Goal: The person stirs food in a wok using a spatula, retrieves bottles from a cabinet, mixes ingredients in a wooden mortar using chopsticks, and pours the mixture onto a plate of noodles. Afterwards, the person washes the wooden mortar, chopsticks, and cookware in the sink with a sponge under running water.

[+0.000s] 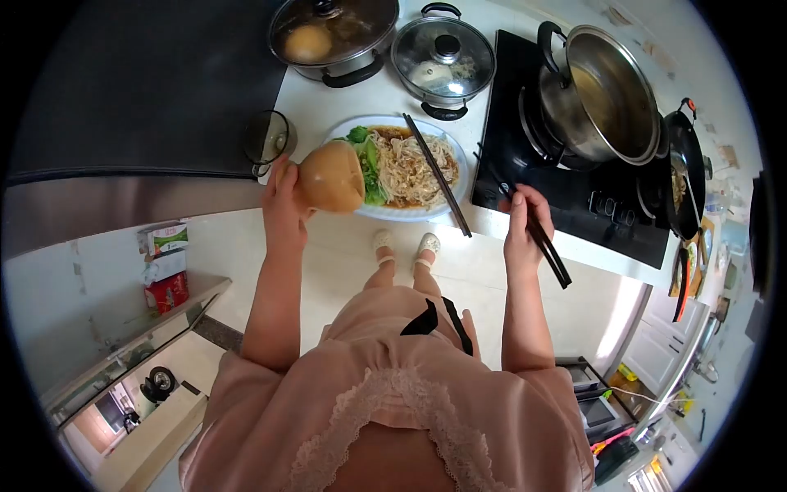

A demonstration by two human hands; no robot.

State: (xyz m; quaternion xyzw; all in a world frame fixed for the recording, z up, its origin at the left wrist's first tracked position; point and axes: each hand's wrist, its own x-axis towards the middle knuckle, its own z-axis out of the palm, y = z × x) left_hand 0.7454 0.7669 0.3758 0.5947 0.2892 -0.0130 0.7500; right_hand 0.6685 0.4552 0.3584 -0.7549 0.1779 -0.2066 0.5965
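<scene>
Right now my left hand (284, 197) grips a tilted tan bowl (330, 178) against the left end of the oval plate (402, 216), whose long axis runs side to side, so that hand is nearer. My right, beyond its other end, pinches black chopsticks (552, 256) slanting up-left; against the dark hob (627, 238), I can't quite place their tips.

Counter back: large glass-lidded pot (313, 72), round tan item (307, 43) inside | smaller glass-lidded pot (423, 51) just right of it | black cooktop (631, 240), steel two-handled pot (630, 90) on burner | dark frying pan (686, 133) beside it, some food inside | lower left: red carton (167, 292), green-and-white pack (169, 239) above it | white cabinets (658, 340) far right
</scene>
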